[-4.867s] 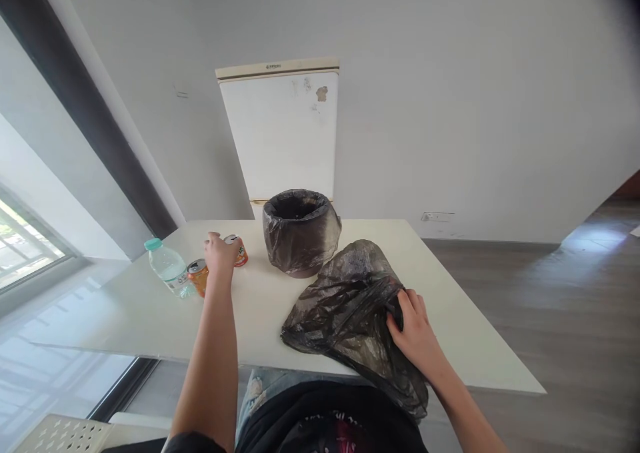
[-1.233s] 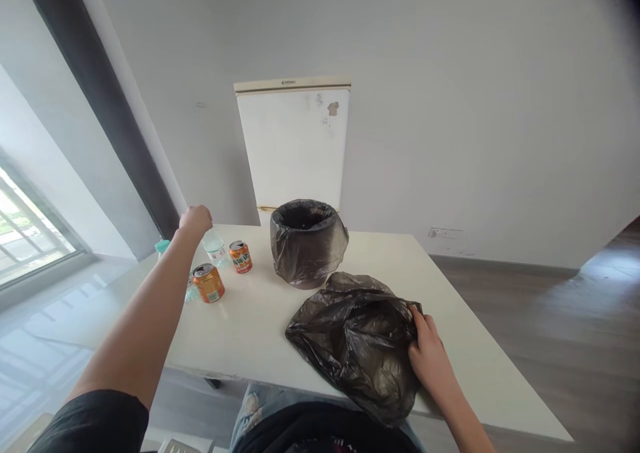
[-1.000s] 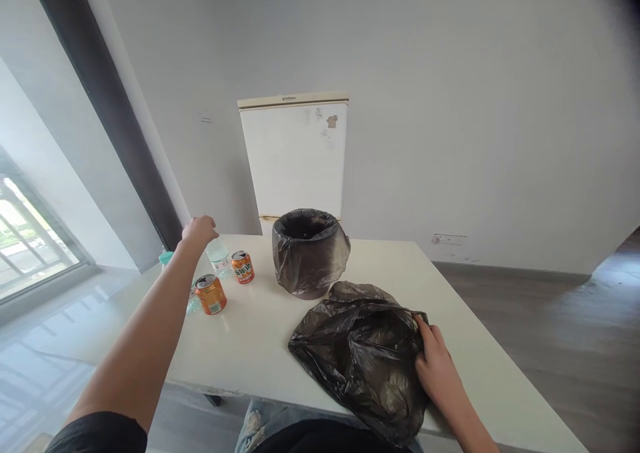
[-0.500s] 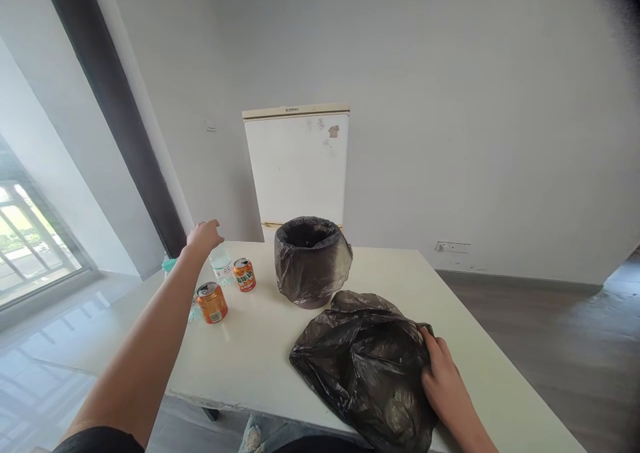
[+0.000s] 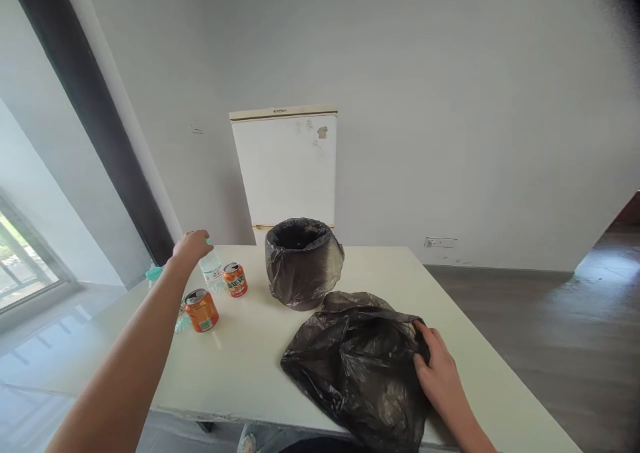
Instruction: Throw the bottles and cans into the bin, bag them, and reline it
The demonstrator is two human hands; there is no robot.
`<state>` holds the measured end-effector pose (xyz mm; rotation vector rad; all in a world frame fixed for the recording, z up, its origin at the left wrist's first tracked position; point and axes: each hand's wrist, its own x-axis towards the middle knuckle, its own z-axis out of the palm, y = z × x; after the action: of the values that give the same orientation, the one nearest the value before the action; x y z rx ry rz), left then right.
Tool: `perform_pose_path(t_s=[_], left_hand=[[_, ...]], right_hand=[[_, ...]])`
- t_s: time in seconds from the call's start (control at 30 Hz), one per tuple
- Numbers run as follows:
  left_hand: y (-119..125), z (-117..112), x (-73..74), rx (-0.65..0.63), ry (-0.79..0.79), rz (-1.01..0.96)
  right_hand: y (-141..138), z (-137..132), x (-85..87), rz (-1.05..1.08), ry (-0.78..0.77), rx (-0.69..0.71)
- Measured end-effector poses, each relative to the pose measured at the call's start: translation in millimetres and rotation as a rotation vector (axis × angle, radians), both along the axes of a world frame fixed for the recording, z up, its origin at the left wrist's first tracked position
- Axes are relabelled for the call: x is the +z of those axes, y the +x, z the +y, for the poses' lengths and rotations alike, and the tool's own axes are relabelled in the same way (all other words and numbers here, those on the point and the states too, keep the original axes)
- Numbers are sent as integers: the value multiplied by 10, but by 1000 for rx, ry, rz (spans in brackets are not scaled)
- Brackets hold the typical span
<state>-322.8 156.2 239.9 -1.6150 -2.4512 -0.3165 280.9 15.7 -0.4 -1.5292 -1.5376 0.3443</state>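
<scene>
My left hand (image 5: 192, 248) is stretched out to the far left, its fingers closed around the top of a clear plastic bottle (image 5: 213, 273) that stands on the table. Right beside that bottle is an orange drink can (image 5: 235, 281), and a second orange can (image 5: 201, 312) stands nearer to me. Another bottle with a teal cap (image 5: 154, 274) is partly hidden behind my left forearm. My right hand (image 5: 440, 370) pinches the right edge of a black plastic bag (image 5: 367, 366), which lies crumpled, its mouth partly spread, near the table's front edge.
A bin (image 5: 304, 266) lined with a dark plastic bag stands mid-table behind the black bag. Beyond the pale table (image 5: 240, 360) stands a white refrigerator (image 5: 287, 173) against the grey wall. A window is at the left.
My left hand has come down slightly, and its fingers have closed at the bottle's top. My right hand stays at the bag's edge. The view has turned a little to the right.
</scene>
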Motion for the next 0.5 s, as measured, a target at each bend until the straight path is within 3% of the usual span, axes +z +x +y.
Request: perform_pose_path(t_s=[0.17, 0.23, 0.33, 0.4, 0.5], left_hand=[[267, -238, 92, 1, 141, 27], [560, -433, 127, -52, 330, 6], [1204, -859, 94, -265, 606, -126], [1679, -1186, -33, -445, 571, -253], [2266, -1601, -401, -724, 297, -483]], right_hand=[[-127, -165, 302, 40, 58, 14], [-209, -264, 407, 50, 72, 45], [-347, -443, 537, -25, 94, 136], [-437, -569, 640, -127, 107, 250], [-540, -721, 848, -293, 127, 586]])
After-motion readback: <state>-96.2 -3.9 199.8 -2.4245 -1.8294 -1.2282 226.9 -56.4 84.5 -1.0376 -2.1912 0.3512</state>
